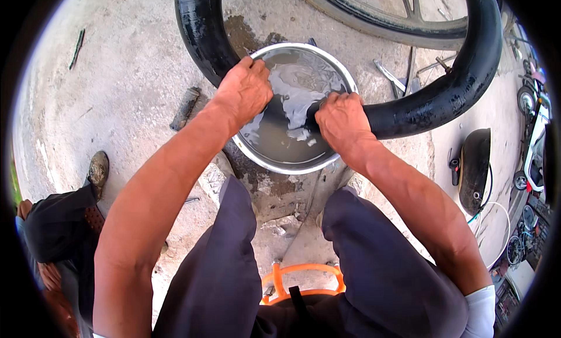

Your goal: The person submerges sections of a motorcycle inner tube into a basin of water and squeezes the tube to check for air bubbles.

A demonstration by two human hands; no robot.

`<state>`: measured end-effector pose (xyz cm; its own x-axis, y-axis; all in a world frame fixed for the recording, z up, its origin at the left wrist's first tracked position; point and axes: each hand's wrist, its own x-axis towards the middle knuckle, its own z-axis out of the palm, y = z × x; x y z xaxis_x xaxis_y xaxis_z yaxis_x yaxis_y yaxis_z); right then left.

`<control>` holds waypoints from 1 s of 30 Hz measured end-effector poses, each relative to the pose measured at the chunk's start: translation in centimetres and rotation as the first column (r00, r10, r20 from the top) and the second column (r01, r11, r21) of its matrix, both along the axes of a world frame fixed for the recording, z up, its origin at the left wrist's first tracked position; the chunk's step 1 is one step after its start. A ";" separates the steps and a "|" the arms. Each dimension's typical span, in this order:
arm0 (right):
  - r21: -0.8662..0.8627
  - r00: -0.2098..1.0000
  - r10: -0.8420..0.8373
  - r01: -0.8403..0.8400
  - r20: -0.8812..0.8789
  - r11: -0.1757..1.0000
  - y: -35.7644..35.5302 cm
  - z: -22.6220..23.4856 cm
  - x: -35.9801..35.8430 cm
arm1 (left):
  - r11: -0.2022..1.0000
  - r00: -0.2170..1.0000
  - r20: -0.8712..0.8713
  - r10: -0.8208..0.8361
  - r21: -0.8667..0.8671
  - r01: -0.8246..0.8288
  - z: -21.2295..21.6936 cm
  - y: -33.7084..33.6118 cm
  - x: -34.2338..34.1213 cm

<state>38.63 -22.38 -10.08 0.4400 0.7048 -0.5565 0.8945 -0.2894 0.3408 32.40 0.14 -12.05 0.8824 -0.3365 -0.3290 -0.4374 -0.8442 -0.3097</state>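
A large black inner tube [426, 107], inflated and wet, loops beyond a round metal basin [282, 166] of murky water [280, 140]. Its lower stretch dips into the basin, where the water partly hides it. My left hand [245, 88] is closed round the tube at the basin's left rim, knuckles up. At the right rim my right hand [342, 120] grips the tube in the same way. Pale reflections on the water's surface lie between the two hands. A valve stem [445, 66] juts from the tube's inner side at the right.
Beyond the basin lies a spoked wheel with a tyre [380, 22]. A metal tool [390, 76] rests right of the basin, a dark cylinder [185, 109] left of it. An air tank [474, 171] with a hose stands at right. Another person's leg [61, 221] is at left.
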 end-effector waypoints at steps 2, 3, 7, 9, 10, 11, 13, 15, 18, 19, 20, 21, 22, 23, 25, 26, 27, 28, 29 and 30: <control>-0.013 1.000 0.004 -0.004 0.015 1.000 0.2 0.2 0.1 | 1.000 1.000 -0.009 0.000 -0.009 0.000 -0.1 0.0 0.1; -0.011 1.000 0.003 -0.003 0.020 1.000 0.4 0.2 0.1 | 1.000 1.000 -0.005 -0.001 -0.007 0.001 -0.2 0.1 0.1; -0.053 1.000 -0.026 0.026 0.002 0.998 0.6 -0.1 0.2 | 0.999 1.000 -0.012 0.005 -0.043 -0.005 -0.5 0.3 0.2; -0.046 0.999 -0.032 0.031 -0.026 0.998 0.6 0.0 0.3 | 0.999 1.000 -0.013 0.006 -0.037 -0.007 -0.5 0.3 0.2; -0.046 0.999 -0.031 0.030 -0.025 0.999 0.6 -0.1 0.3 | 0.999 1.000 -0.018 0.008 -0.042 -0.009 -0.4 0.3 0.3; -0.039 0.999 -0.036 0.035 -0.027 0.999 0.6 -0.2 0.2 | 0.999 1.000 -0.024 0.010 -0.047 -0.012 -0.3 0.3 0.3; -0.032 0.999 -0.042 0.041 -0.029 0.999 0.6 -0.3 0.2 | 0.999 0.999 -0.035 0.015 -0.031 -0.017 -0.3 0.0 0.3; -0.037 0.998 -0.040 0.039 -0.042 0.999 0.5 -0.2 0.3 | 1.000 0.999 -0.047 0.018 -0.014 -0.018 -0.2 0.0 0.4; -0.043 0.998 -0.043 0.042 -0.042 0.998 0.5 0.0 0.3 | 0.999 0.998 -0.055 0.014 -0.039 -0.016 0.0 0.0 0.5; -0.040 0.998 -0.046 0.045 -0.042 0.998 0.6 0.1 0.2 | 0.999 0.998 -0.063 0.015 -0.036 -0.017 -0.1 0.1 0.6; -0.036 0.998 -0.045 0.044 -0.038 0.998 0.6 0.1 0.2 | 0.999 0.997 -0.070 0.015 -0.032 -0.017 -0.1 0.1 0.6; -0.032 0.998 -0.044 0.043 -0.034 0.999 0.6 0.1 0.2 | 0.999 0.997 -0.070 0.011 -0.030 -0.013 -0.1 0.2 0.7; -0.029 0.998 -0.047 0.045 -0.036 0.999 0.5 0.0 0.2 | 0.999 0.997 -0.075 0.019 -0.041 -0.022 -0.1 0.2 0.7; 0.008 1.000 -0.027 0.027 -0.015 1.000 0.3 0.0 0.1 | 0.998 0.997 -0.079 0.026 -0.053 -0.030 -0.1 0.2 0.7; 0.046 1.000 -0.011 0.011 0.008 0.999 0.1 0.0 0.1 | 0.999 0.996 -0.085 0.022 -0.046 -0.026 0.1 0.1 0.7; 0.045 1.000 -0.011 0.010 0.007 0.999 0.1 0.0 0.1 | 0.999 0.996 -0.091 0.021 -0.041 -0.025 0.2 0.1 0.7; 0.044 1.000 -0.010 0.010 0.006 0.999 0.1 0.0 0.1 | 0.999 0.996 -0.091 0.018 -0.039 -0.022 0.3 0.0 0.8; 0.046 1.000 -0.012 0.012 0.005 0.999 0.1 0.1 0.1 | 0.999 0.994 -0.104 0.027 -0.034 -0.031 0.5 -0.1 0.9; 0.052 1.000 -0.004 0.004 0.007 0.999 0.1 0.3 0.1 | 0.999 0.992 -0.116 0.037 -0.029 -0.041 0.6 -0.2 0.9; 0.058 1.000 0.004 -0.004 0.008 0.998 0.1 0.3 0.0 | 0.999 0.992 -0.117 0.035 -0.028 -0.039 0.5 -0.2 1.0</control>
